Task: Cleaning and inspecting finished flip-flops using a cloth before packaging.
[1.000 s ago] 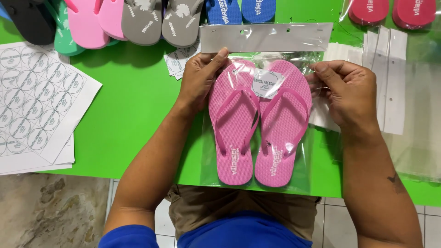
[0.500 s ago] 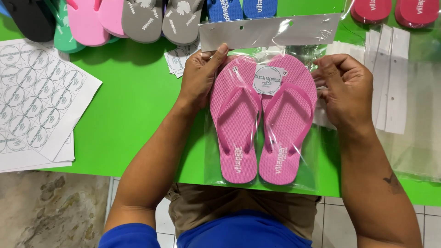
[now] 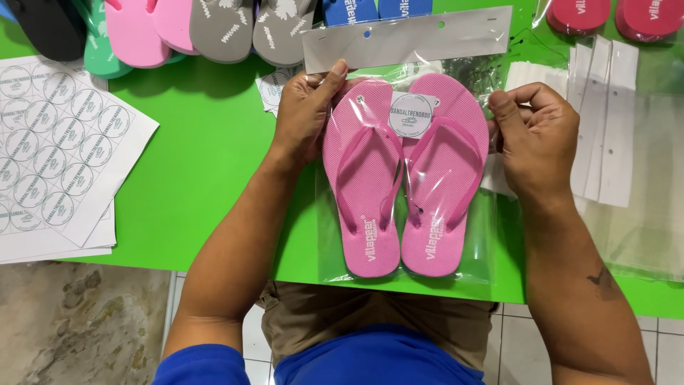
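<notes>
Lying near on the green worktop [image 3: 214, 164], the clear plastic bag [image 3: 406, 274] holds two pink rubber flip-flops [image 3: 406, 185]. Left hand [image 3: 305, 114] and right hand [image 3: 538, 139] pinch its far corners, fingers curled closed on the plastic. Farther away, more sandals [image 3: 221, 28] line up.

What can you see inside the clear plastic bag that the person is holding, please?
Inside the clear plastic bag lies a pair of pink flip-flops, side by side, with a round white sticker at the toes. Whatever lies beneath the flip-flops is covered.
</notes>
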